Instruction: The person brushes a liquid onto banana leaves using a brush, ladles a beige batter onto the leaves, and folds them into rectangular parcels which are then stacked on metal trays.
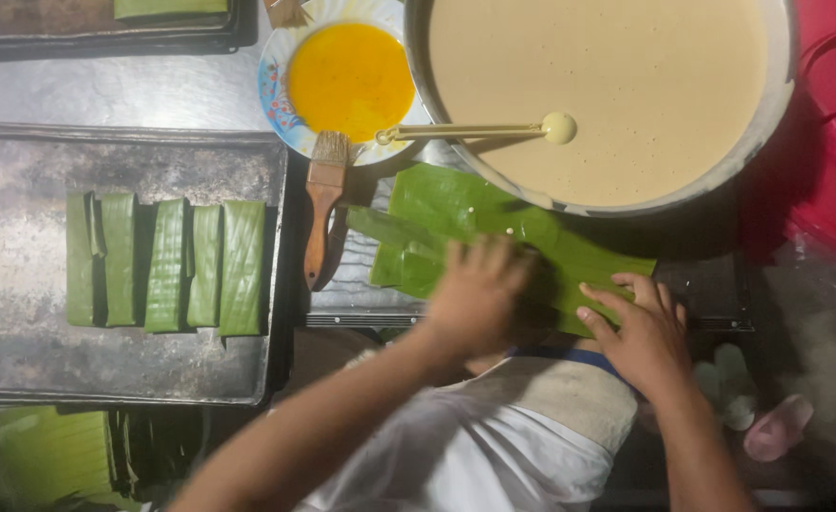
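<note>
**Banana leaf under both hands at the counter's near edge**

The banana leaf (494, 223) is lying on the metal counter (153, 90), at its near edge, just below the rim of the big batter basin (778, 104). Its long axis is running from upper left to lower right, slanting across the person's front. A narrower folded strip of leaf is sticking out at its left end, towards the brush (323, 204).

The left hand (475, 294) is pressing down on the middle of the leaf, fingers spread and pointing away from the body; they are flat on the leaf rather than curled round it. The right hand (641, 332) is resting at the leaf's lower right end, fingers stretched out and touching its edge, not closed on anything. So the leaf is lying directly beneath the left hand and to the left of the right hand's fingertips; the left hand is the nearer one to its centre.

A ladle (480, 130) is lying across the basin's rim, its bowl floating on the pale batter. A patterned plate (276, 90) of yellow liquid is sitting beside the basin, with the brush leaning at its edge. On the dark tray (20, 351) at the counter's left side, five folded leaf parcels (167, 265) are standing in a row.
</note>
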